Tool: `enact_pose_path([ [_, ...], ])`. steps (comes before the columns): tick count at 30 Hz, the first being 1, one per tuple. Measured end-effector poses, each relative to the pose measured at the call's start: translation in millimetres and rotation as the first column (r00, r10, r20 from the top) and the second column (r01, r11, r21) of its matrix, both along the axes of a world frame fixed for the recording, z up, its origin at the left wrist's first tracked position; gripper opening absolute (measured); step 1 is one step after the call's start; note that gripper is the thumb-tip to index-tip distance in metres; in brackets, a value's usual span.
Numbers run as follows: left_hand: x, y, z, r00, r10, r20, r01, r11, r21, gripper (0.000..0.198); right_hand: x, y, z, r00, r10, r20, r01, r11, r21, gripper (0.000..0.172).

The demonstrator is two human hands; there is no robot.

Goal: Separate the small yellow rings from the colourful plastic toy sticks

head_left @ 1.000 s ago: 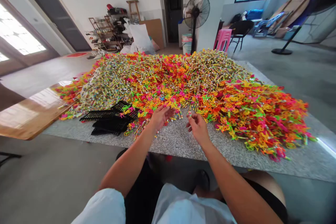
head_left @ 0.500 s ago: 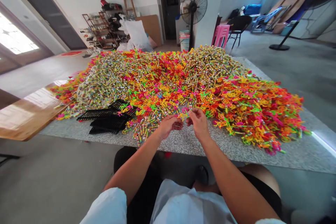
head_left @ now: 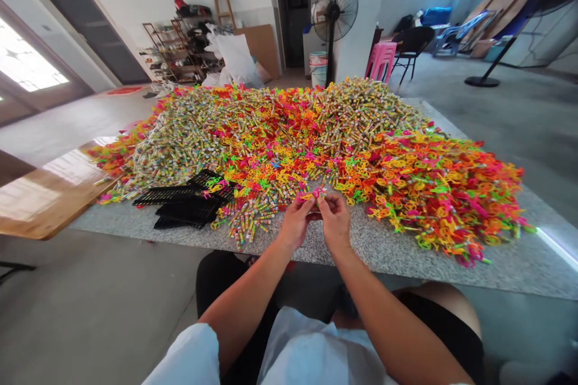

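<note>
"Where do we see the pink bits (head_left: 318,192)?"

"At the fingertips, between the two hands; we see them poke out on the far side, with the left hand (head_left: 294,222) to their left and the right hand (head_left: 335,221) to their right."

"Do we see the fingers closed?"

"We do; both hands pinch with thumb and fingers, the tips drawn close together on the bits; we cannot tell how many bits there are, nor which finger bears on which."

"And around them?"

"We have loose sticks (head_left: 248,219) on the table (head_left: 383,246), just left of the left hand; black trays (head_left: 180,214) farther left; a bright heap (head_left: 442,192) to the right; a mixed heap (head_left: 289,117) on the far side."
</note>
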State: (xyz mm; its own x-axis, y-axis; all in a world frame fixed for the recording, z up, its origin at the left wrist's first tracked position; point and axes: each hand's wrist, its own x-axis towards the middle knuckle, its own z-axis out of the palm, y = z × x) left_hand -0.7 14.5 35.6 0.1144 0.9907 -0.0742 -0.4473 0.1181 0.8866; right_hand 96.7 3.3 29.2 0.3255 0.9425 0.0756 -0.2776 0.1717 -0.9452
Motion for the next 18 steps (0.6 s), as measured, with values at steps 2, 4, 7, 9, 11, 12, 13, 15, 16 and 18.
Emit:
enact_pose_path([
  [2, -4.0, 2.8, 0.9, 0.999, 0.040, 0.001, -0.040, 0.999, 0.023, 0.036, 4.4, -5.2, 2.1, 1.000, 0.004, 0.006, -0.004, 1.000, 0.000, 0.036],
  [4, -13.2, 6.6, 4.1, 0.998, 0.016, -0.063, -0.013, 0.999, 0.045, 0.036, 16.4, -6.6, 8.7, 0.999, -0.023, 0.031, 0.022, 1.000, 0.016, 0.036],
  [7, -29.4, 12.0, 10.7, 0.959, -0.093, -0.269, 0.121, 0.989, 0.088, 0.037, 41.2, -0.5, 23.0, 0.989, 0.030, 0.148, -0.037, 0.998, 0.045, 0.035],
  [9, -37.5, 14.8, 14.6, 0.904, -0.117, -0.412, 0.190, 0.972, 0.140, 0.035, 55.4, 6.2, 29.9, 0.964, 0.147, 0.222, -0.155, 0.988, 0.018, 0.035],
  [11, -42.2, 16.3, 17.7, 0.847, -0.099, -0.522, 0.228, 0.955, 0.189, 0.032, 64.0, 11.6, 31.7, 0.931, 0.267, 0.250, -0.265, 0.963, -0.043, 0.034],
  [12, -43.6, 16.5, 18.8, 0.823, -0.088, -0.562, 0.242, 0.948, 0.206, 0.031, 66.3, 13.2, 30.8, 0.916, 0.316, 0.246, -0.308, 0.949, -0.074, 0.033],
  [13, -44.4, 16.1, 19.8, 0.803, -0.080, -0.591, 0.255, 0.942, 0.218, 0.030, 67.6, 14.0, 29.1, 0.903, 0.357, 0.239, -0.342, 0.934, -0.102, 0.032],
  [15, -44.9, 14.1, 20.9, 0.780, -0.080, -0.620, 0.279, 0.932, 0.230, 0.030, 68.2, 13.2, 24.9, 0.882, 0.417, 0.217, -0.393, 0.908, -0.147, 0.030],
  [16, -44.8, 12.7, 21.1, 0.775, -0.087, -0.626, 0.293, 0.927, 0.233, 0.030, 68.1, 12.0, 23.2, 0.875, 0.441, 0.202, -0.414, 0.896, -0.162, 0.029],
  [18, -44.3, 10.0, 20.8, 0.765, -0.097, -0.637, 0.318, 0.917, 0.242, 0.030, 67.9, 9.3, 21.4, 0.862, 0.479, 0.166, -0.449, 0.873, -0.189, 0.027],
])
